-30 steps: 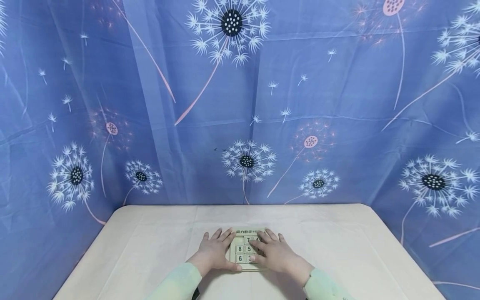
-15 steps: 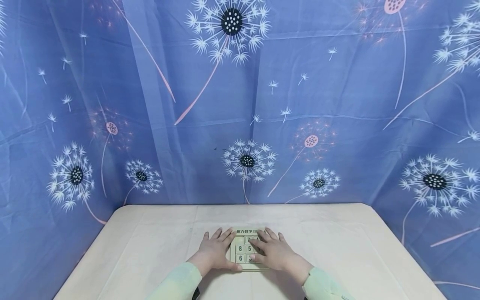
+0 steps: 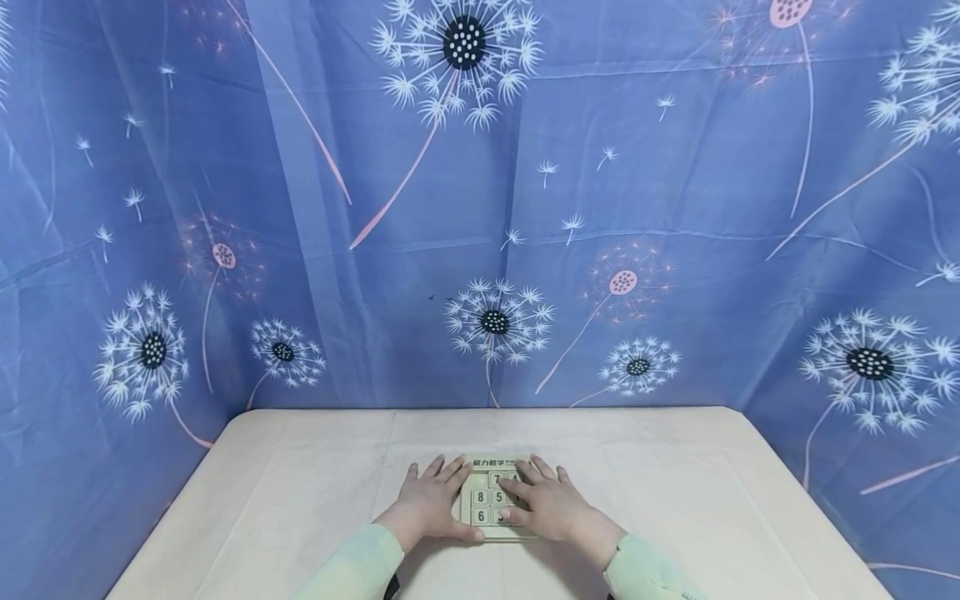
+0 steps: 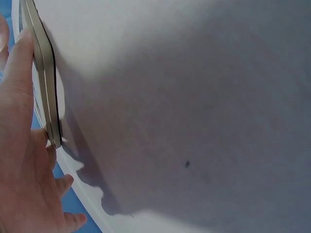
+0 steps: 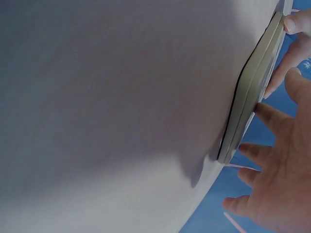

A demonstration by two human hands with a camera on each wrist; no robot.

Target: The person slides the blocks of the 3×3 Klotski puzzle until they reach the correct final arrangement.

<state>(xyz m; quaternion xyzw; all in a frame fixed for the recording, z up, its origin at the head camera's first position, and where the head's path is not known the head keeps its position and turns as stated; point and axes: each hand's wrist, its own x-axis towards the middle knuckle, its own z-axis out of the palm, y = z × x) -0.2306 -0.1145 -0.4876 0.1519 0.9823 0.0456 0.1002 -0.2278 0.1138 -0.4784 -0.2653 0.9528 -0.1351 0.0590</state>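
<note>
Fingers spread, your left hand [image 3: 430, 505] touches the number puzzle [image 3: 489, 498] at left; your right hand [image 3: 557, 506], also splayed, overlaps its right side.

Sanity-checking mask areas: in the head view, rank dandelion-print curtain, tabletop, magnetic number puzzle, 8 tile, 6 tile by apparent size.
1. dandelion-print curtain
2. tabletop
3. magnetic number puzzle, partly hidden by hands
4. 8 tile and 6 tile: look alike, not ranked

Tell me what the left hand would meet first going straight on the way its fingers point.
Most likely the number puzzle, whose left edge the left hand borders; the right hand seems next, though height is unclear.
</note>
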